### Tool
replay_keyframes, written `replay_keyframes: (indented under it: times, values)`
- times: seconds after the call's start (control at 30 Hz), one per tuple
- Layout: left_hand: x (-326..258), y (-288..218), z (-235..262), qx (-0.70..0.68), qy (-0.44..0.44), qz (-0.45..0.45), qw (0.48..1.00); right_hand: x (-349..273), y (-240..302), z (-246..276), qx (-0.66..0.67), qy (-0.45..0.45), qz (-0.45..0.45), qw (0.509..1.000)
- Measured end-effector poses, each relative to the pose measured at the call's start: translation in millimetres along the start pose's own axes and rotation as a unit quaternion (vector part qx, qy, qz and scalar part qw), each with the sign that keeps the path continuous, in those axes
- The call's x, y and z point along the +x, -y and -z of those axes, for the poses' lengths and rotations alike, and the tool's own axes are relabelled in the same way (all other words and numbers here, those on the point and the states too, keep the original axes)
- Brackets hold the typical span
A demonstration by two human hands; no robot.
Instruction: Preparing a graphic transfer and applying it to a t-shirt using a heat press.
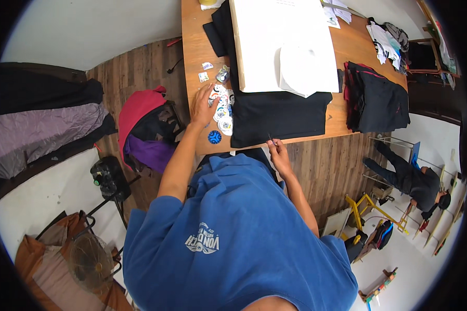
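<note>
My left hand (203, 107) lies at the left edge of the wooden table, fingers spread over a pile of round printed stickers or patches (224, 124), mostly white with coloured prints. I cannot tell whether it grips one. A blue-and-black round piece (214, 137) lies nearer to me, below the pile. At the table's front edge my right hand (279, 155) is closed around a small, thin dark tool whose kind I cannot make out; its tip points up over the folded black cloth (277, 120). A white panel (262, 39) rests on that cloth, with white sheets on top.
Folded black and red garments (377, 98) are stacked on the table's right side. A small clear packet (222, 74) lies beyond the pile. Left of the table is a chair draped with red and purple cloth (145, 129). A person (420, 181) stands farther right, near yellow frames (366, 207).
</note>
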State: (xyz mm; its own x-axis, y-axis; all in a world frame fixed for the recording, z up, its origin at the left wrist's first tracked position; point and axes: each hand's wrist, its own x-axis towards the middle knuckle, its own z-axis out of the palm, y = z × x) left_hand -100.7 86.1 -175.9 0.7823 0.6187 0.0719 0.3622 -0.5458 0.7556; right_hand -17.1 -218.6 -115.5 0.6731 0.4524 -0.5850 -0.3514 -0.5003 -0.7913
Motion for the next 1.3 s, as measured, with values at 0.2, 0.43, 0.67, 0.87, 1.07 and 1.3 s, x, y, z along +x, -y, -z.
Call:
replay_keyframes:
  times: [0.2, 0.43, 0.67, 0.87, 1.07, 1.3]
  values:
    - [-10, -7, 6, 0.109, 0.008, -0.065, 0.992, 4, -5, -2, -0.008, -0.004, 0.008, 1.000]
    - [1, -11, -7, 0.116, 0.041, -0.109, 0.986, 6, 2, -6, -0.005, -0.002, 0.022, 1.000]
    - [16, -15, -9, 0.048, 0.031, -0.111, 0.992, 5, -8, -3, -0.006, -0.011, 0.015, 1.000]
    - [24, -16, 6, -0.380, -0.035, 0.217, 0.899, -2, 0, -8, -0.003, 0.002, -0.043, 0.999]
    - [2, -24, 29, -0.390, -0.029, 0.269, 0.880, 4, -7, -11, -0.001, 0.006, 0.021, 1.000]
    - [-41, -15, 18, -0.168, 0.087, 0.114, 0.975, 5, -7, -8, -0.019, 0.007, 0.009, 1.000]
